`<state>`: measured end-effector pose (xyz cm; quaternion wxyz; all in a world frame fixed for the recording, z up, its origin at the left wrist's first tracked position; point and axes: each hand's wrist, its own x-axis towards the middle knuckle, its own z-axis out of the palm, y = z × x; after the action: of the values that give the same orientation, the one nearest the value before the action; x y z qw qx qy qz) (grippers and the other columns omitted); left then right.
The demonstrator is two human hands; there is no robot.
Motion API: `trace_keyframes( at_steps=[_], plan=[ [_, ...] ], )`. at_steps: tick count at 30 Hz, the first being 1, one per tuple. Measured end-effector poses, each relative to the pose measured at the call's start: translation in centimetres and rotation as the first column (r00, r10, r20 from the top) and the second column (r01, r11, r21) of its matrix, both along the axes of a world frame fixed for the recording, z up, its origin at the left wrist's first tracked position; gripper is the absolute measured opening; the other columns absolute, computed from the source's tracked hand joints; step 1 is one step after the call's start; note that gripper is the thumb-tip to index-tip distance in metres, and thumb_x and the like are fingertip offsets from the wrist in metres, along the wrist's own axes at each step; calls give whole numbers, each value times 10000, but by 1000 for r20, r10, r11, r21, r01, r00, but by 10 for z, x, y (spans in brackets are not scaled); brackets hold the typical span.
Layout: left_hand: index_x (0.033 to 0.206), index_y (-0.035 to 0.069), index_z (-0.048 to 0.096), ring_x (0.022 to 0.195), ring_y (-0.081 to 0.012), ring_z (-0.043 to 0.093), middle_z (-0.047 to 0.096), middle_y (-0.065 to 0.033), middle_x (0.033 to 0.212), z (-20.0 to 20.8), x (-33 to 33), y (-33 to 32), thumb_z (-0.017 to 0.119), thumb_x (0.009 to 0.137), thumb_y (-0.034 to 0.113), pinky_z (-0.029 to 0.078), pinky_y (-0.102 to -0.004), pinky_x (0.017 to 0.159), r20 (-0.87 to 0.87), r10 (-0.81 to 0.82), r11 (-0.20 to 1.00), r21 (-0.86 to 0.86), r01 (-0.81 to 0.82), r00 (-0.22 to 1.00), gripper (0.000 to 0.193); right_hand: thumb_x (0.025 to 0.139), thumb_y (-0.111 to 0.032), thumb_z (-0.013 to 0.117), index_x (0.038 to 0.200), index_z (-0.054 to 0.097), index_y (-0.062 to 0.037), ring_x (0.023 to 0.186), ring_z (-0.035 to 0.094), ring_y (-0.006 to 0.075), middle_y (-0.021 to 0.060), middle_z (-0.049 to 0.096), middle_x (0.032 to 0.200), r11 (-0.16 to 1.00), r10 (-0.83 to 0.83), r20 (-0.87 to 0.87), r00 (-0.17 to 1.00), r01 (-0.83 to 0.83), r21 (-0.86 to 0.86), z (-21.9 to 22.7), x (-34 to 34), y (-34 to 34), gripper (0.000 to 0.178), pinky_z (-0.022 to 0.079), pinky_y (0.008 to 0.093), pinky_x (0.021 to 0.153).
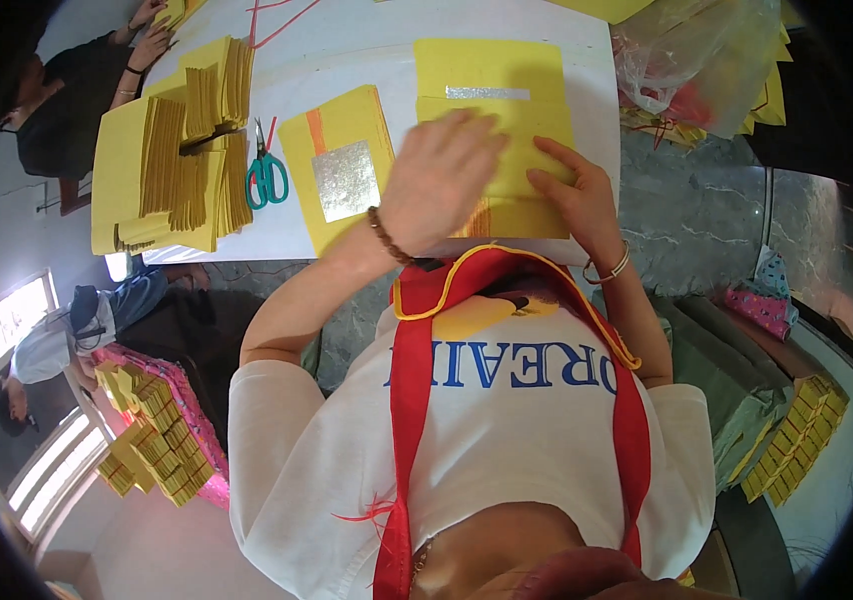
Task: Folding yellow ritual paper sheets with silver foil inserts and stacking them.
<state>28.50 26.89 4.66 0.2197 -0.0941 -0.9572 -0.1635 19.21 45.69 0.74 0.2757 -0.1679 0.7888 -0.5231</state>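
Observation:
Yellow paper (492,65) lies on the white table in front of me, folded across its middle, with a narrow silver strip (487,93) near the fold. My left hand (447,172) is over the left part of this paper, its fingers smeared by motion. On the right part rests my right hand (579,192), thumb and forefinger spread apart against the sheet. An orange band shows at the paper's near edge. To the left lies a stack of yellow paper (347,115) with a silver square (346,181) and an orange stripe on top.
Green-handled scissors (267,178) lie beside bundles of folded yellow paper (162,170) at the table's left. Another person's hands (152,40) hold yellow paper at the far left. A clear plastic bag (692,50) stands off the right edge. Yellow bundles (162,430) are piled lower left.

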Motion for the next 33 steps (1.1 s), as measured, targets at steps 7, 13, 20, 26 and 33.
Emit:
trace_keyframes(
  at_steps=[7,13,20,26,33],
  plan=[
    [1343,45,350,1280,-286,326,360,-137,1371,-21,-8,24,654,729,393,271,-432,1042,311,-219,970,-35,242,925,769,746,-231,620,1128,603,-78,842,648,276,179,649,957,1000,26,-116,993,-27,-8,-7,-3,1,412,490,319,754],
    [1353,23,322,1300,-292,300,341,-161,1381,-27,-9,21,648,735,420,239,-437,1056,363,-230,969,-2,248,903,803,737,-212,621,1128,604,-88,812,648,285,179,656,922,997,52,-147,988,-43,62,2,-3,0,410,492,329,729],
    [1303,17,389,1310,-286,283,364,-173,1368,-40,-9,21,587,782,448,207,-436,1070,344,-241,968,17,251,907,704,772,-283,641,1242,495,-100,1091,532,255,146,481,1285,985,-3,-337,942,61,160,14,13,3,525,435,347,857],
    [1266,16,415,1327,-311,243,318,-182,1394,-44,-11,19,556,828,307,180,-446,1079,382,-262,965,78,252,886,545,808,-396,587,1245,469,-147,1281,361,225,142,361,1388,885,460,-724,514,-204,418,-3,37,8,516,115,643,990],
    [1249,37,396,1307,-371,257,288,-206,1406,-48,-9,5,592,802,193,216,-449,1065,308,-267,921,359,148,913,512,837,-484,457,1303,439,-166,1336,284,247,161,301,1423,878,455,-742,492,-106,468,-22,47,8,565,56,707,955]
  ],
)
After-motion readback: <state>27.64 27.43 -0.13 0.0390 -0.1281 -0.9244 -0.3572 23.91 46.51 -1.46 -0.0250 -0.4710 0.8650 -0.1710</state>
